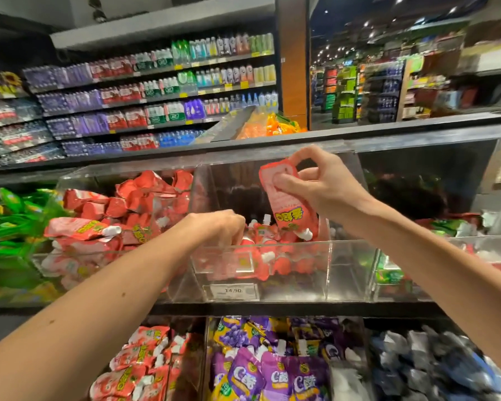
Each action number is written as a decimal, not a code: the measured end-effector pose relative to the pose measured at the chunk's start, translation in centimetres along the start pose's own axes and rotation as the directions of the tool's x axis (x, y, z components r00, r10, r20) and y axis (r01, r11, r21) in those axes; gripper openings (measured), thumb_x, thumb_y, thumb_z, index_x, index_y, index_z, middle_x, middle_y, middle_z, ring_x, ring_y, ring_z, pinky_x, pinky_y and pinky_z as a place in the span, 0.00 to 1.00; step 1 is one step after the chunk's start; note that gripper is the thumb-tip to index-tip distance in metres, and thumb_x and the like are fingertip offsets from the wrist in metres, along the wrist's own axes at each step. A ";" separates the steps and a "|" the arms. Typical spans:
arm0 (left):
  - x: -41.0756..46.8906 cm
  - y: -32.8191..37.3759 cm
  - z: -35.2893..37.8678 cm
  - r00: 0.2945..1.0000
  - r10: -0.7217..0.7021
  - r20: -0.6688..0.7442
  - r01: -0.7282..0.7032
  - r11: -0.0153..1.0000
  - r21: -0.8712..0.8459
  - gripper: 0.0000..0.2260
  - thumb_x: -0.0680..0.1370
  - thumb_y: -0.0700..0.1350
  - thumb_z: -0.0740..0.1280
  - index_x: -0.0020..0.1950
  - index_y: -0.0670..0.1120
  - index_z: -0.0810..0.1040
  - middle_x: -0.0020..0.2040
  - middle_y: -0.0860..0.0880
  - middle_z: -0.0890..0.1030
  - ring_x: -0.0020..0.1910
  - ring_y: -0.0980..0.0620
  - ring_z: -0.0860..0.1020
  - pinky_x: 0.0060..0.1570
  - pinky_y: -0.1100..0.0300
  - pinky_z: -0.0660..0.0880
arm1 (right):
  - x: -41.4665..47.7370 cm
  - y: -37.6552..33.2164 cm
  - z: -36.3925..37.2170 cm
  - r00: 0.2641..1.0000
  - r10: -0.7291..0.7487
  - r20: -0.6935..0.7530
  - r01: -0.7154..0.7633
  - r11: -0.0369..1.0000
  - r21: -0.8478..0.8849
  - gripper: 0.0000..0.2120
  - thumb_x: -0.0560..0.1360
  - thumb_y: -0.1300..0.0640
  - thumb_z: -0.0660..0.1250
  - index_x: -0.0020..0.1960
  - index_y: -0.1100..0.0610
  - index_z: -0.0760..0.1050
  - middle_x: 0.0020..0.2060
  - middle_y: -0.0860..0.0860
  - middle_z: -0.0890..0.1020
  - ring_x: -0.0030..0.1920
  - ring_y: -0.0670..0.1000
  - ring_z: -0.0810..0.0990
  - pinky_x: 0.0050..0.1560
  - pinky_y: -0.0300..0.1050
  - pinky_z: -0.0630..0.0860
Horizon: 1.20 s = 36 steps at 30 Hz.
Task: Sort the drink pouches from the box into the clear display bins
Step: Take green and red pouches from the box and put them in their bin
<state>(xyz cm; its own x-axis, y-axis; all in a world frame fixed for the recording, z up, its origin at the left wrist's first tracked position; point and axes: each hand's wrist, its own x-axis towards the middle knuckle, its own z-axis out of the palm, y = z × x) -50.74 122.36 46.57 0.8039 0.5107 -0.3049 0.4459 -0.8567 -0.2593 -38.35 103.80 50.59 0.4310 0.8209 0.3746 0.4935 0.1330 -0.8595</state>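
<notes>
My right hand (pixel 315 180) pinches a red-pink drink pouch (pixel 289 204) by its upper end; the pouch hangs spout-down over the middle clear bin (pixel 301 247). That bin holds several red pouches (pixel 261 250) with white caps. My left hand (pixel 223 227) reaches down into the same bin with its fingers curled among the pouches; the fingertips are hidden, so I cannot tell whether it holds one. The clear bin to the left (pixel 78 175) is heaped with red pouches (pixel 122 215). No box is in view.
Green pouches (pixel 9 227) fill the far-left bin. On the right, a clear bin (pixel 417 270) holds mixed green and red pouches. The lower shelf holds red (pixel 145 363), purple (pixel 275 369) and blue-white (pixel 434 366) pouches. Orange pouches (pixel 275 125) sit above. Bottle shelves (pixel 156 91) stand behind.
</notes>
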 end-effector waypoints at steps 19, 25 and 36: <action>-4.5 -1.5 -4.5 0.979 0.199 -0.042 -0.184 0.780 -0.597 0.19 0.72 0.43 0.74 0.63 0.49 0.79 0.44 0.52 0.87 0.42 0.54 0.84 0.53 0.54 0.81 | 2.5 2.1 6.1 0.898 0.196 0.394 -0.051 0.936 -0.349 0.21 0.68 0.54 0.79 0.50 0.67 0.76 0.46 0.65 0.84 0.39 0.50 0.76 0.39 0.45 0.69; -3.2 -2.1 -2.5 0.988 0.149 -0.046 -0.155 0.895 -0.418 0.05 0.71 0.43 0.77 0.42 0.52 0.85 0.36 0.55 0.84 0.33 0.59 0.81 0.44 0.57 0.80 | 4.0 4.1 8.1 0.813 0.293 0.503 -0.069 0.907 -0.416 0.15 0.73 0.50 0.75 0.48 0.62 0.81 0.39 0.58 0.83 0.38 0.49 0.76 0.39 0.47 0.71; -0.5 0.4 -1.0 0.961 0.082 0.264 -0.083 0.997 -0.007 0.15 0.71 0.49 0.78 0.56 0.51 0.80 0.39 0.57 0.75 0.42 0.53 0.76 0.39 0.66 0.72 | 5.6 5.8 7.1 0.543 0.573 0.614 -0.127 0.779 -0.614 0.08 0.78 0.57 0.66 0.52 0.56 0.84 0.50 0.54 0.86 0.50 0.57 0.85 0.57 0.55 0.81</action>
<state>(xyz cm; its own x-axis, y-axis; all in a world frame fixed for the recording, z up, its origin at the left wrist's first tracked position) -50.59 121.69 47.56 0.7051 0.4397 -0.5563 0.3805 -0.8967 -0.2263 -38.44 113.08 45.20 0.0527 0.8631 -0.5023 0.7937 -0.3415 -0.5034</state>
